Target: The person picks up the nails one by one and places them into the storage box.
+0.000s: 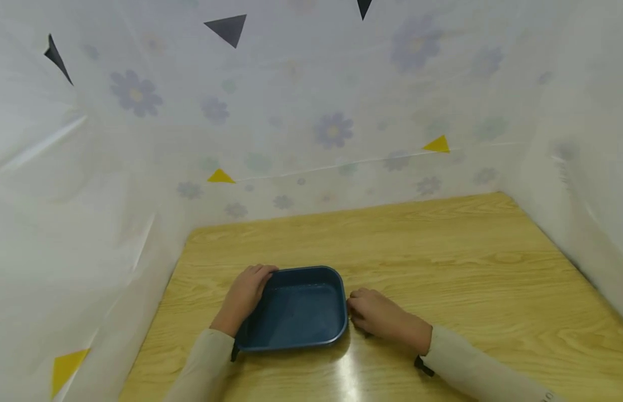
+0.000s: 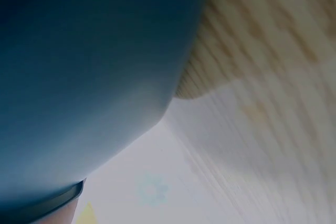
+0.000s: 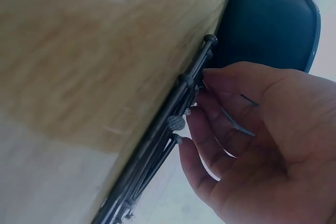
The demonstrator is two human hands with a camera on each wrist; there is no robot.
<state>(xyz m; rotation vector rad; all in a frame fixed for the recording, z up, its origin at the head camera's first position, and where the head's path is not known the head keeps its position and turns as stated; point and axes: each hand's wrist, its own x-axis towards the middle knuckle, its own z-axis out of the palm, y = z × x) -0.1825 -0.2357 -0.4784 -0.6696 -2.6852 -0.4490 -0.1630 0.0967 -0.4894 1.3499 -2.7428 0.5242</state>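
A dark blue rectangular tray with rounded corners stands on the wooden table, its inside bare. My left hand grips its left side, fingers over the far left corner of the rim. In the left wrist view the outer wall of the tray fills much of the picture, with a bit of finger at its rim. Just right of the tray, my right hand is bent down to the tabletop. The right wrist view shows its fingertips curled against several dark nails lying in a bundle, heads toward the tray.
The wood-grain table is bordered at the back and sides by pale plastic sheeting. Yellow triangles and dark triangles are stuck on it, with a flower print showing at the back.
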